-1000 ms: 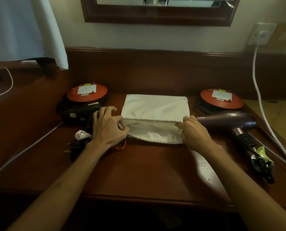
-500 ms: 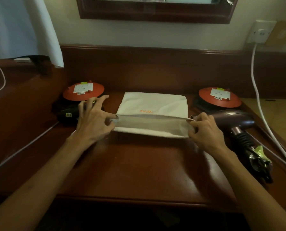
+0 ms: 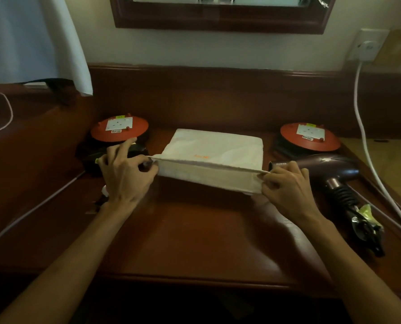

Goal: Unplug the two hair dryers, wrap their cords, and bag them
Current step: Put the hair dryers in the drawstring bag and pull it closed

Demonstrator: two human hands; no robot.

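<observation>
A white cloth bag (image 3: 214,150) with orange lettering lies in the middle of the wooden desk (image 3: 195,242). My left hand (image 3: 124,174) pinches the left end of its open rim, and my right hand (image 3: 288,185) pinches the right end, holding the near rim lifted and stretched between them. A dark purple hair dryer (image 3: 330,168) lies to the right of the bag, its handle toward me with the cord bundled at its end (image 3: 363,228). A black hair dryer (image 3: 94,160) lies at the left, mostly hidden behind my left hand.
Two orange-topped cable reels stand at the back, one left (image 3: 119,129) and one right (image 3: 309,137). A white cable (image 3: 367,160) runs down from a wall socket (image 3: 367,46) along the right edge. A thin cable (image 3: 31,209) crosses the left side. A mirror frame hangs above.
Both hands lifted the bag's near rim and pulled it apart sideways, stretching the mouth taut. The left hand moved away from the black dryer's cord.
</observation>
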